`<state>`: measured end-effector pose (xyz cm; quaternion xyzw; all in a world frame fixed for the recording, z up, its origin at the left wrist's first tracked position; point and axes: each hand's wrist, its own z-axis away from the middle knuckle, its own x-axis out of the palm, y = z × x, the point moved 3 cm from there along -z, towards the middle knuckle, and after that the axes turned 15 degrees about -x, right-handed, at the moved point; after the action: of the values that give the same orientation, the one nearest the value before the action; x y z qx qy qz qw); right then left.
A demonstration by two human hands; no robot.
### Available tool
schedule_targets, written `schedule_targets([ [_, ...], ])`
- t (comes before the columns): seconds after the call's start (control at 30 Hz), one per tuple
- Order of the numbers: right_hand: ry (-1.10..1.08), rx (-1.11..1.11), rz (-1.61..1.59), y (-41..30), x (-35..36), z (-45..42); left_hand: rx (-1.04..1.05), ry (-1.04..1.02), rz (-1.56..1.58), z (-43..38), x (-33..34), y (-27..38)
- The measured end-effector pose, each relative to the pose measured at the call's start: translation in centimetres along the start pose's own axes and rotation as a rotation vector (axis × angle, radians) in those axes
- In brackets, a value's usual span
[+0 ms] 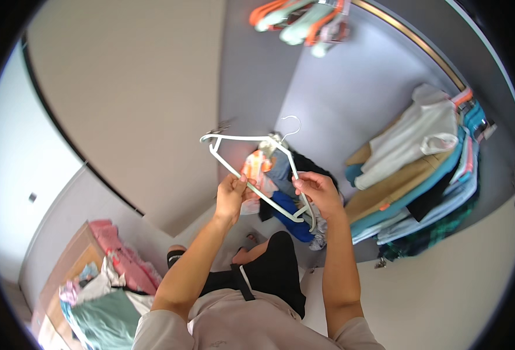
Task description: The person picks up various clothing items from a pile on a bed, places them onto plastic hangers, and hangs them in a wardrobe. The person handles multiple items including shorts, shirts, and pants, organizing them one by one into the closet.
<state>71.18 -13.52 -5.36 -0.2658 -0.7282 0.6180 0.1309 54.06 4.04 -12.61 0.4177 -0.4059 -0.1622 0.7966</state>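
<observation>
Between my two hands is an empty white plastic clothes hanger [257, 139] with a metal hook, tilted in front of me. My left hand [232, 194] pinches its bottom bar near the middle. With the thumb and fingers of my right hand [320, 192], I grip the sloping arm on the right. Behind and below the hanger lies a heap of mixed clothes, with a blue garment [290, 218] and an orange-and-white piece [256, 166] among them.
On the right, shirts and jackets, a white shirt [410, 127] among them, hang from a gold-coloured rail [414, 41]. Orange and pale green hangers [303, 26] hang at the top. At lower left, a green garment [106, 313] and other clothes lie near a wooden board [80, 264].
</observation>
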Motion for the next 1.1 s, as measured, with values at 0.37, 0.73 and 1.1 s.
schedule_targets([
  [0.37, -0.467, 0.069, -0.223, 4.5, 27.1, -1.6, 0.214, 0.502, 0.09, 19.4, -19.8, -3.2],
  [0.73, -0.896, 0.254, -0.408, 4.1, 51.3, 8.7, 0.266, 1.029, 0.294, 38.7, -30.1, -8.9],
  [1.1, -1.056, 0.489, -0.467, 6.0, 68.4, 19.8, 0.257, 1.514, 0.168, 52.4, -40.6, -14.0],
])
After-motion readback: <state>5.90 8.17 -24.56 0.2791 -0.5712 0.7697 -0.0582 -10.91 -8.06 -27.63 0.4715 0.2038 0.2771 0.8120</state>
